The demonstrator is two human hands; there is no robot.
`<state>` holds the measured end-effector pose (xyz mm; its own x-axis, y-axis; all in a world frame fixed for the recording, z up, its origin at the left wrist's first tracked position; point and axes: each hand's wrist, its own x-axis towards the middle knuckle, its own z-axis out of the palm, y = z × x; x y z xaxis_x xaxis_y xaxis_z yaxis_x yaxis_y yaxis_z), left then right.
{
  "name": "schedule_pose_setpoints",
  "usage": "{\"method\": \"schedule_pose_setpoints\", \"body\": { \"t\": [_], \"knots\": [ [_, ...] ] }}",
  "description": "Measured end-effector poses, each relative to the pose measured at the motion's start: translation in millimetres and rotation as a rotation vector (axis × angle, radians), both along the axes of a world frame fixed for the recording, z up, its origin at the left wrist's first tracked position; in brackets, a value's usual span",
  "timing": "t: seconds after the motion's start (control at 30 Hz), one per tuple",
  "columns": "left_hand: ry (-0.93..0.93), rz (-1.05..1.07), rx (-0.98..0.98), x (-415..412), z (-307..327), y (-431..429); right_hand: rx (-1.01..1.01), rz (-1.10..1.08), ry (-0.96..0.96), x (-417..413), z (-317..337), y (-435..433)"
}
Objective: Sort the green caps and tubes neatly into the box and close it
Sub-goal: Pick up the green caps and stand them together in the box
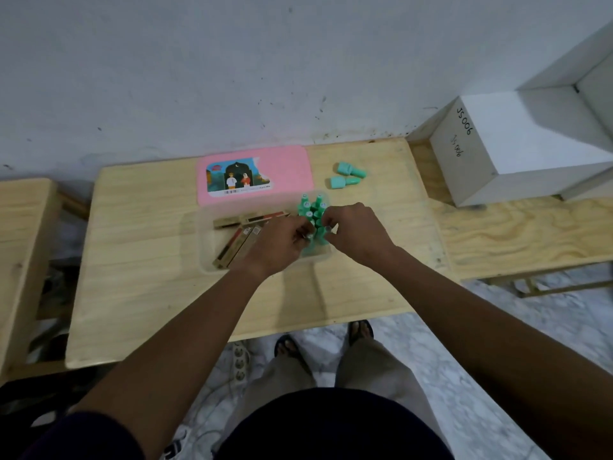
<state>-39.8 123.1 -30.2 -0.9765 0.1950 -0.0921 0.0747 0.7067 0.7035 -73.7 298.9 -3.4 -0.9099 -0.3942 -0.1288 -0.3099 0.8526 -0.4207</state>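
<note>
A clear plastic box (205, 257) stands open in the middle of the wooden table (139, 293). In its right part several green caps (311, 207) stand upright in a cluster. Brown and gold tubes (232, 247) lie in its left part. My left hand (278, 244) and my right hand (358, 230) meet over the box at the near side of the green cluster, fingers curled, each pinching a green cap there. Two more green caps (348, 175) lie on the table behind and to the right of the box. The pink lid (255, 174) lies flat behind the box.
A white cardboard box (517, 147) marked JS 006 sits on a lower bench at the right. A second wooden table (23, 254) stands at the left. The wall runs right behind the table. A power strip (240, 361) lies on the floor by my feet.
</note>
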Motion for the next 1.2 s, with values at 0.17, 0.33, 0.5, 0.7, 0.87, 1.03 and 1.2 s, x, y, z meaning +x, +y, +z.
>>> {"method": "schedule_pose_setpoints", "body": {
  "t": [0.17,0.33,0.5,0.7,0.87,1.03,1.2],
  "knots": [
    [-0.008,-0.011,-0.032,-2.6,-8.0,4.0,0.142,0.092,0.114,-1.0,-7.4,-3.5],
    [-0.003,0.009,-0.029,-5.3,-10.1,9.6,0.232,0.100,0.200,-4.5,-14.7,-0.2],
    [0.021,0.039,-0.020,-5.2,-14.6,9.4,0.289,0.131,0.258,-3.9,-19.7,0.2],
    [0.033,0.040,-0.043,-5.3,-16.2,10.0,0.300,0.155,0.292,-3.1,-24.2,1.4],
    [0.078,0.073,-0.058,-2.7,-7.5,12.5,0.256,0.174,0.354,-3.4,-25.9,6.6],
    [0.127,0.124,-0.019,-3.6,2.0,13.0,0.097,0.085,0.353,-9.9,-27.4,15.1],
    [0.240,0.118,-0.091,-25.0,14.8,25.2,-0.064,-0.093,0.276,-33.4,-21.2,29.4]
  ]
}}
